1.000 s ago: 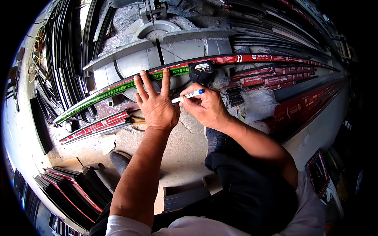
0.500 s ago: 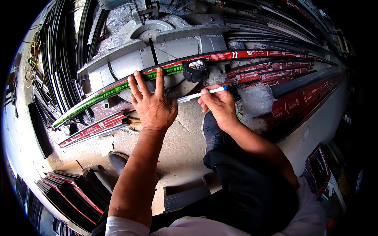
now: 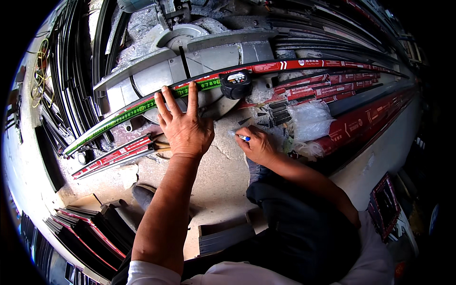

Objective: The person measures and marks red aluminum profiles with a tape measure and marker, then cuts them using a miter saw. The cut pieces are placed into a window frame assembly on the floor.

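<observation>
My left hand (image 3: 186, 124) lies with its fingers spread, the fingertips pressing on a green tape measure blade (image 3: 128, 114). The blade runs along a long dark profile strip with a red printed film (image 3: 266, 67). At the blade's right end sits the black tape measure case (image 3: 236, 84), resting against the strip. The strip lies across the grey metal saw table (image 3: 213, 59). My right hand (image 3: 259, 145) is closed around a white marker pen (image 3: 243, 137) with a blue end, held over the floor to the right of my left hand and apart from the strip.
Behind the table stands the miter saw's head (image 3: 173, 14). Bundles of black profiles (image 3: 78, 61) lie at the far left, and red-filmed profiles (image 3: 351, 128) with crumpled clear plastic (image 3: 308, 121) at the right. Short cut pieces (image 3: 90, 232) are stacked at the lower left. A shoe (image 3: 142, 195) is near them.
My right hand has drawn back toward me and turned, taking the marker away from the strip. My left hand, the tape measure and the strip have stayed in place.
</observation>
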`<action>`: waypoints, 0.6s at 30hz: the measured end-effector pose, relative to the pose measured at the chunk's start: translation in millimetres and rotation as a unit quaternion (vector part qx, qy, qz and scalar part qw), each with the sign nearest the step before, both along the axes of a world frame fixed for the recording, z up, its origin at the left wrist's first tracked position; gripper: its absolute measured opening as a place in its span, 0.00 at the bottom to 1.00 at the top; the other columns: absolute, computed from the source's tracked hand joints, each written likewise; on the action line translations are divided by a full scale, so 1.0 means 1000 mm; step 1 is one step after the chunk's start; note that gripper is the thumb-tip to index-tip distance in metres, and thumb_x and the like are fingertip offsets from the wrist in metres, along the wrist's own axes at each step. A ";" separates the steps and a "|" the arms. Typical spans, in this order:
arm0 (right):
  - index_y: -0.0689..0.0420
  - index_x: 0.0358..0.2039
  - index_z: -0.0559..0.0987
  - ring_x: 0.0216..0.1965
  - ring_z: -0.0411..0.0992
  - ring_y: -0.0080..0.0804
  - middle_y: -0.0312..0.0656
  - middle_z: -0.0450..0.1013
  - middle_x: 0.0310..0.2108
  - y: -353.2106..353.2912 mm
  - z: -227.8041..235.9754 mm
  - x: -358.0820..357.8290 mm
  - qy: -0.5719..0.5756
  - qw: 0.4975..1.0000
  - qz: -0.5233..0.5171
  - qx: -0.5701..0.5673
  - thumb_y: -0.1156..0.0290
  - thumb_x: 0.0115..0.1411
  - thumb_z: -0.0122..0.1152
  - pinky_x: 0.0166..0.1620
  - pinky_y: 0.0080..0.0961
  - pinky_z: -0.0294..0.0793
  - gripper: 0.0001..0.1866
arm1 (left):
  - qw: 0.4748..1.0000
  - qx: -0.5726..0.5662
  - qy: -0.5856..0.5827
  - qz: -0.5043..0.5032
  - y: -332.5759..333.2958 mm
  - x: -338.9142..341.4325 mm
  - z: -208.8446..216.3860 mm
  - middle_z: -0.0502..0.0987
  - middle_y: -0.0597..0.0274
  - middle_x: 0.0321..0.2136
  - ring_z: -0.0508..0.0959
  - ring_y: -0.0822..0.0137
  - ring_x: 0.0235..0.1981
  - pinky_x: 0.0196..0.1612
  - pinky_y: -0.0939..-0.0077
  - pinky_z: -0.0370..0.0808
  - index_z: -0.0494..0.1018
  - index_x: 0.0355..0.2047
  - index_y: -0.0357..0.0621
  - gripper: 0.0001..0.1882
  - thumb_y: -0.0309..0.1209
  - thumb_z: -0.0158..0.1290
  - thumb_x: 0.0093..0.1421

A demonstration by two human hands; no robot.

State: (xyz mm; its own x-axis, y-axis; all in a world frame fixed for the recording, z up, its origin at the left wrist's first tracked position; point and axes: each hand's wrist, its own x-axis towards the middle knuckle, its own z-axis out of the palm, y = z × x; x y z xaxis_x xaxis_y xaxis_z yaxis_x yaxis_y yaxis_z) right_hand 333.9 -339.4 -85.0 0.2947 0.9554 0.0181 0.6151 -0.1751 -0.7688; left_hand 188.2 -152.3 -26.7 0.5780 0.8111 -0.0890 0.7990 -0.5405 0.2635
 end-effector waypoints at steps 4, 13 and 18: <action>0.55 0.41 0.75 0.30 0.77 0.57 0.54 0.76 0.30 0.005 -0.003 -0.002 -0.005 1.000 -0.006 -0.001 0.75 0.63 0.67 0.33 0.46 0.76 0.10 | 1.000 -0.005 0.001 0.001 0.000 -0.001 0.000 0.43 0.26 0.76 0.41 0.23 0.76 0.74 0.36 0.51 0.51 0.79 0.68 0.53 0.43 0.64 0.55; 0.58 0.41 0.80 0.26 0.75 0.17 0.34 0.80 0.30 -0.016 -0.021 0.003 0.483 0.775 -0.272 -0.303 0.57 0.73 0.63 0.30 0.19 0.77 0.16 | 1.000 0.013 -0.027 0.000 0.000 -0.003 -0.006 0.43 0.28 0.76 0.44 0.23 0.76 0.70 0.30 0.55 0.54 0.78 0.69 0.52 0.44 0.63 0.53; 0.60 0.46 0.75 0.34 0.78 0.38 0.46 0.77 0.34 0.028 0.035 0.007 0.057 0.978 -0.173 -0.100 0.62 0.66 0.68 0.38 0.35 0.78 0.17 | 1.000 0.006 -0.024 0.002 0.000 -0.006 -0.004 0.43 0.28 0.76 0.44 0.23 0.76 0.69 0.29 0.55 0.55 0.78 0.68 0.51 0.44 0.63 0.54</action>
